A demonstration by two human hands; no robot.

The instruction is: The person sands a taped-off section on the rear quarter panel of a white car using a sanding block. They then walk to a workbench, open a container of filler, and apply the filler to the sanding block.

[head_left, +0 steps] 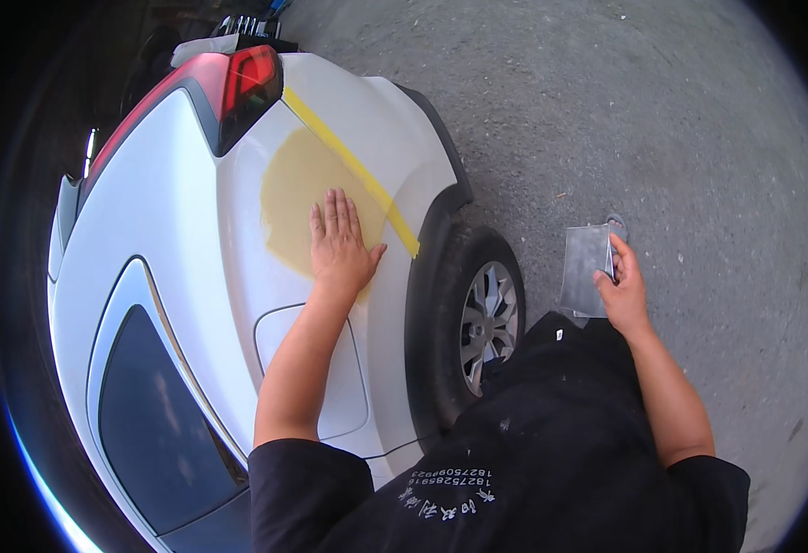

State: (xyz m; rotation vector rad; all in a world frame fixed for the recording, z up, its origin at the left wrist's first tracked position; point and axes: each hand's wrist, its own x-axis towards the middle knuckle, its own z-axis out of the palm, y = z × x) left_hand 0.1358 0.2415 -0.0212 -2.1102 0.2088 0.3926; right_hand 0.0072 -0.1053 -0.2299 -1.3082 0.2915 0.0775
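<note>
The left hand (341, 253) lies flat on a tan patch (291, 198) on the back side of a white car (159, 198). Its fingers are straight and close together, with the thumb out to the side, and they hold nothing. The right hand (625, 290) is out past the wheel (489, 323), over the gray ground (708, 138). Its fingers are bent and pinch the edge of a thin, flat gray sheet (585, 267). No writing shows on the sheet.

A strip of yellow tape (353, 173) runs next to the patch, from near the red back light (254, 74) down to the black edge (427, 244) over the wheel. The little fuel door (330, 405) is shut, below the patch and partly behind the left arm (304, 364).

The person wears a black shirt (542, 433). It has white writing (448, 495) on it: a curved row of letters and two rows of numbers, all upside down here.
</note>
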